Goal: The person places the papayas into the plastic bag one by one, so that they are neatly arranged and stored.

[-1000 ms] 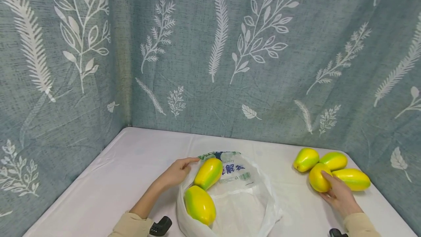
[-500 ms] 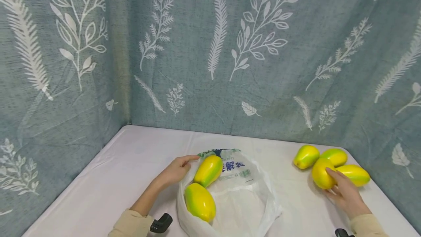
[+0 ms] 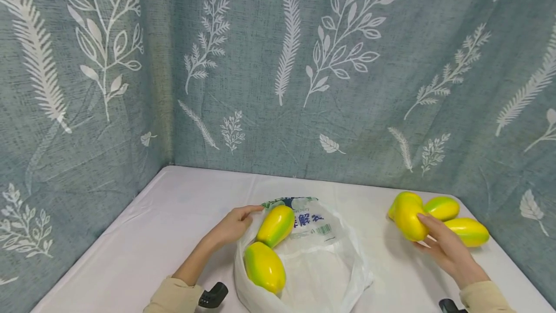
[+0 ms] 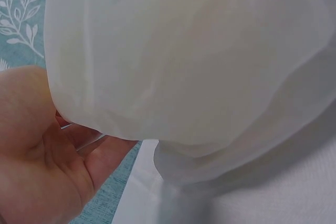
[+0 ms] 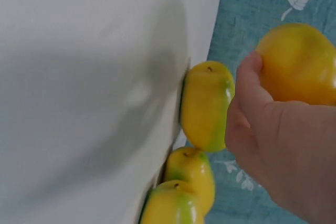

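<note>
A white plastic bag [image 3: 323, 274] lies mouth-up on the table, printed at its far side. Two yellow-green papayas are inside it, one farther back [image 3: 275, 226] and one nearer [image 3: 265, 268]. My left hand [image 3: 232, 226] grips the bag's left rim; in the left wrist view the bag's side [image 4: 173, 66] hides some fingertips. At the right, my right hand [image 3: 449, 252] holds another papaya [image 3: 410, 219] between thumb and fingers, raised above the table as the right wrist view shows. Behind it, a papaya [image 3: 392, 210] is mostly covered in the head view.
Two more papayas, one at the back [image 3: 442, 207] and one lying lengthwise [image 3: 469, 232], rest near the white table's [image 3: 195, 192] right edge. A leaf-patterned blue-green curtain [image 3: 260, 86] closes off the back and sides.
My right hand has lifted its papaya off the table from among the others and tipped it, shifting slightly left. The left hand stays at the bag's rim.
</note>
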Demonstrator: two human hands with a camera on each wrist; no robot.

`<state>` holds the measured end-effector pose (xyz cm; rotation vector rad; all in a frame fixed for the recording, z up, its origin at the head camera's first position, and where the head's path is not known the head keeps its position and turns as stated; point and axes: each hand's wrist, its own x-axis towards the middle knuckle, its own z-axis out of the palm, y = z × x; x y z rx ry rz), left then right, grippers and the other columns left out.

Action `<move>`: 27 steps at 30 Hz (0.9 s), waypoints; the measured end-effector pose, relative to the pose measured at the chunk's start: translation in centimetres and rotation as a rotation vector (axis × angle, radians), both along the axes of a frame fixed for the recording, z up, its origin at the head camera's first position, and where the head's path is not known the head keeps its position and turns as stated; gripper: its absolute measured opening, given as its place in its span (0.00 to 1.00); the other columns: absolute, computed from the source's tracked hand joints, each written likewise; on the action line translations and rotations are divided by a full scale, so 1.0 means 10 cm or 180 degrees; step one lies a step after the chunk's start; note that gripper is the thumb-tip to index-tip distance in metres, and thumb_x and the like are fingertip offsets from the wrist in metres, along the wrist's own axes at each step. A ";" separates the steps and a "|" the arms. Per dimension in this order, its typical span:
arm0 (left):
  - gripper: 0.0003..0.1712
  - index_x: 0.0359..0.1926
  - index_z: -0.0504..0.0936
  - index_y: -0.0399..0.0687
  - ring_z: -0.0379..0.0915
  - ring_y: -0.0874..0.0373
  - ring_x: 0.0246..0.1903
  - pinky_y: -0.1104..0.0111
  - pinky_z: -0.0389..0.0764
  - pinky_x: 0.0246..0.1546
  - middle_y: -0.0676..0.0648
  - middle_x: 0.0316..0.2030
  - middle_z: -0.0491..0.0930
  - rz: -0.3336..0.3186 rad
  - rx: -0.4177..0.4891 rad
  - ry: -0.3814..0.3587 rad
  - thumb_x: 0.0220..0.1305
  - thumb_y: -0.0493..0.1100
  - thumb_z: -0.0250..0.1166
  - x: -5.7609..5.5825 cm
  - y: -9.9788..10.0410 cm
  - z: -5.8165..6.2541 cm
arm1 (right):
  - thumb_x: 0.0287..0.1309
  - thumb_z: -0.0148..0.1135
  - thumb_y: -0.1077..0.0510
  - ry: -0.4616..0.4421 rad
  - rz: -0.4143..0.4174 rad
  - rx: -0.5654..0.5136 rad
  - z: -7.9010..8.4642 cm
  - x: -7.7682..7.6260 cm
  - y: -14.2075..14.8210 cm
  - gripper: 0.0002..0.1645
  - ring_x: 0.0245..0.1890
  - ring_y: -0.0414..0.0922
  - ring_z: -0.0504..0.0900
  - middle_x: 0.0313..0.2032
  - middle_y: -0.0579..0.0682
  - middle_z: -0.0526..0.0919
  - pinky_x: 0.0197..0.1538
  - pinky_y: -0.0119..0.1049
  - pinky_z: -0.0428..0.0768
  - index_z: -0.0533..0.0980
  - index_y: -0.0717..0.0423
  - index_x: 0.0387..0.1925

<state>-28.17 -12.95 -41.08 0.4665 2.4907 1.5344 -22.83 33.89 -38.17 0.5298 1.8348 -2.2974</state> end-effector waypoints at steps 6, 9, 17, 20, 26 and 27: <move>0.22 0.61 0.73 0.38 0.57 0.39 0.64 0.44 0.59 0.61 0.37 0.61 0.69 0.0001 0.0031 -0.0019 0.70 0.29 0.45 0.00 -0.01 -0.01 | 0.70 0.49 0.48 0.0188 0.0341 0.0056 -0.01 0.01 -0.15 0.36 0.47 0.40 0.71 0.56 0.47 0.57 0.55 0.45 0.70 0.44 0.48 0.70; 0.22 0.61 0.73 0.38 0.57 0.39 0.65 0.44 0.59 0.61 0.37 0.62 0.69 -0.0009 0.0051 -0.0034 0.70 0.29 0.44 0.00 -0.01 -0.02 | 0.70 0.49 0.48 0.0224 0.0390 -0.0006 -0.01 0.01 -0.21 0.26 0.48 0.42 0.71 0.54 0.48 0.60 0.56 0.47 0.69 0.53 0.48 0.63; 0.22 0.62 0.73 0.38 0.56 0.39 0.65 0.44 0.59 0.62 0.37 0.62 0.69 -0.0015 0.0072 -0.0057 0.70 0.30 0.44 0.00 -0.02 -0.03 | 0.70 0.49 0.49 0.0196 0.0421 -0.0136 0.00 0.00 -0.37 0.24 0.48 0.43 0.72 0.57 0.54 0.55 0.58 0.49 0.67 0.54 0.49 0.61; 0.22 0.61 0.73 0.38 0.57 0.39 0.65 0.44 0.59 0.62 0.38 0.62 0.69 -0.0013 0.0057 -0.0047 0.70 0.30 0.45 -0.01 -0.02 -0.03 | 0.71 0.48 0.48 0.0223 0.0500 -0.0108 0.01 -0.01 -0.43 0.29 0.49 0.43 0.72 0.60 0.55 0.53 0.58 0.49 0.67 0.51 0.51 0.65; 0.22 0.61 0.73 0.38 0.57 0.39 0.64 0.44 0.59 0.61 0.38 0.61 0.69 0.0006 0.0042 -0.0047 0.70 0.30 0.45 0.00 -0.02 -0.02 | 0.72 0.45 0.47 0.0287 0.0777 -0.0015 0.06 -0.04 -0.57 0.46 0.53 0.44 0.67 0.67 0.57 0.46 0.58 0.47 0.68 0.31 0.58 0.73; 0.22 0.61 0.73 0.38 0.57 0.39 0.64 0.44 0.59 0.61 0.38 0.61 0.69 0.0004 0.0048 -0.0048 0.70 0.30 0.45 0.00 -0.02 -0.02 | 0.72 0.44 0.47 0.0307 0.0842 -0.0033 0.08 -0.04 -0.60 0.45 0.54 0.44 0.67 0.67 0.56 0.46 0.59 0.47 0.68 0.30 0.57 0.73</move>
